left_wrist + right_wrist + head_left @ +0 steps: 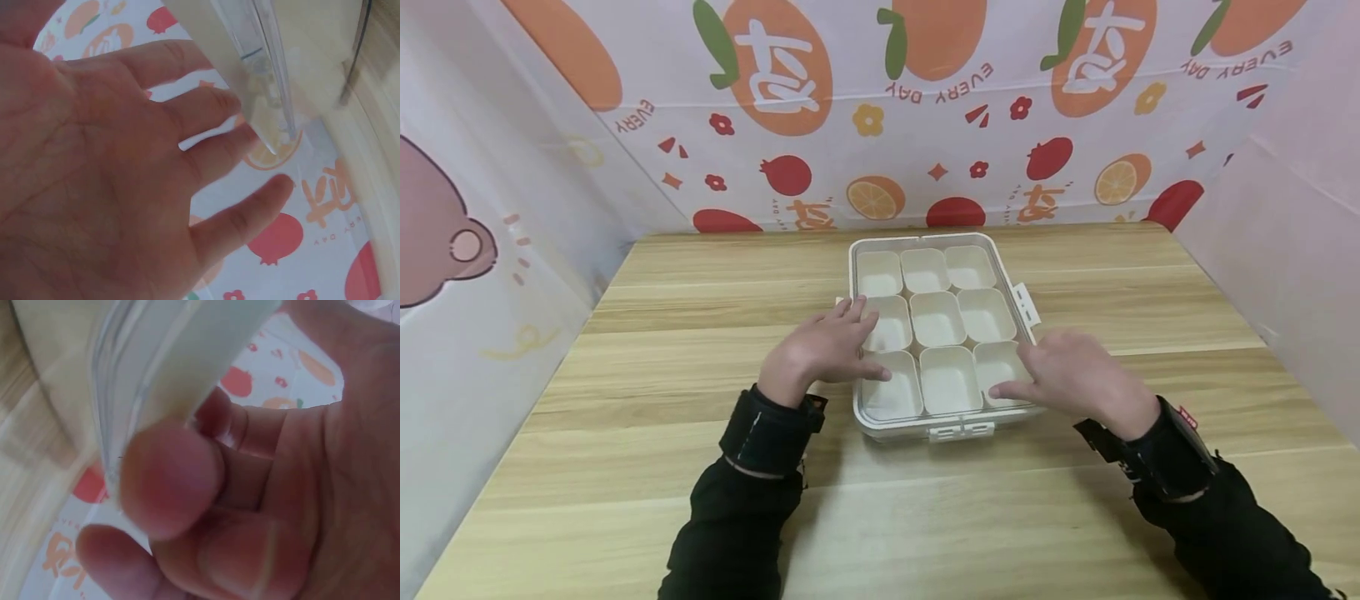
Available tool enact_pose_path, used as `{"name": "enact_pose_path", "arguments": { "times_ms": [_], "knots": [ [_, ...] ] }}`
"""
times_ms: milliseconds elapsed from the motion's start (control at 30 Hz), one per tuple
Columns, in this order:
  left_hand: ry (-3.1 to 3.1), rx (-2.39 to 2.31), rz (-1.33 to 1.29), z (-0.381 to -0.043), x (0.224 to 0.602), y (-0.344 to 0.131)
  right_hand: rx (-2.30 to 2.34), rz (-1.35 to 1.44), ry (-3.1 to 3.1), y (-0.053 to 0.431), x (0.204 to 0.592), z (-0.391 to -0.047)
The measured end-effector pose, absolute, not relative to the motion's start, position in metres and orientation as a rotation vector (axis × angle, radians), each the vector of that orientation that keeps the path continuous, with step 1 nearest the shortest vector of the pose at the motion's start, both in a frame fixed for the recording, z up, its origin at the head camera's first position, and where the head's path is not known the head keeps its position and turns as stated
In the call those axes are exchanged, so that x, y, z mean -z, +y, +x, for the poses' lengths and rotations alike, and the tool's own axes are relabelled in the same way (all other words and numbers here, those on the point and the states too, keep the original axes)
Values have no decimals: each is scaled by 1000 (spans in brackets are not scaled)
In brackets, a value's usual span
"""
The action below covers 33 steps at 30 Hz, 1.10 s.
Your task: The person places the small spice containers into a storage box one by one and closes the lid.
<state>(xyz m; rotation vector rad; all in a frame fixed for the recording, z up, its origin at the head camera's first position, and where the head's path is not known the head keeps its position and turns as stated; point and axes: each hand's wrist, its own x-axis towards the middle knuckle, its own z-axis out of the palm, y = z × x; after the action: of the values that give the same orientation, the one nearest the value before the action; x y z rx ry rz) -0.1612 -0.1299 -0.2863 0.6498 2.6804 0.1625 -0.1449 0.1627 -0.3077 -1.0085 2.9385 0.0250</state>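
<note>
A pale storage box (947, 379) stands on the table, and a clear lid appears to cover its several cream square cups. My left hand (831, 346) is at its left side, fingers spread and nearly straight, thumb over the front left cup. In the left wrist view, the fingertips reach the box's clear edge (275, 75). With its thumb over the front right corner, my right hand (1078, 375) holds the box's right side. Curled fingers (172, 481) meet the clear edge in the right wrist view. A white side latch (1026, 305) sticks out beyond the right hand.
The box rests on a wood-grain table (925, 517). A white front latch (961, 432) is at the box's near edge. Behind the table hangs a fruit-printed cloth (865, 158), with pale cloth on both sides.
</note>
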Motion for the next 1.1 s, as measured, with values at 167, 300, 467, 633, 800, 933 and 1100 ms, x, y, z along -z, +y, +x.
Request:
{"name": "enact_pose_path", "arguments": {
  "times_ms": [167, 300, 467, 633, 800, 933, 1100],
  "knots": [
    [2636, -269, 705, -165, 289, -136, -17, -998, 2936, 158, 309, -140],
    [2621, -296, 699, -167, 291, -137, 27, -974, 2901, 158, 307, -143],
    [2608, -320, 660, -167, 291, -137, 188, -861, 2766, 162, 298, -153],
    [2610, -348, 627, -168, 291, -134, 323, -752, 2889, 165, 290, -172],
    [2618, -358, 606, -168, 291, -131, 322, -624, 2916, 169, 293, -184],
    [2652, -358, 596, -169, 290, -131, 318, -628, 2834, 169, 299, -191],
    [2697, -352, 551, -170, 292, -136, 375, -621, 2772, 168, 305, -198]
  ]
}}
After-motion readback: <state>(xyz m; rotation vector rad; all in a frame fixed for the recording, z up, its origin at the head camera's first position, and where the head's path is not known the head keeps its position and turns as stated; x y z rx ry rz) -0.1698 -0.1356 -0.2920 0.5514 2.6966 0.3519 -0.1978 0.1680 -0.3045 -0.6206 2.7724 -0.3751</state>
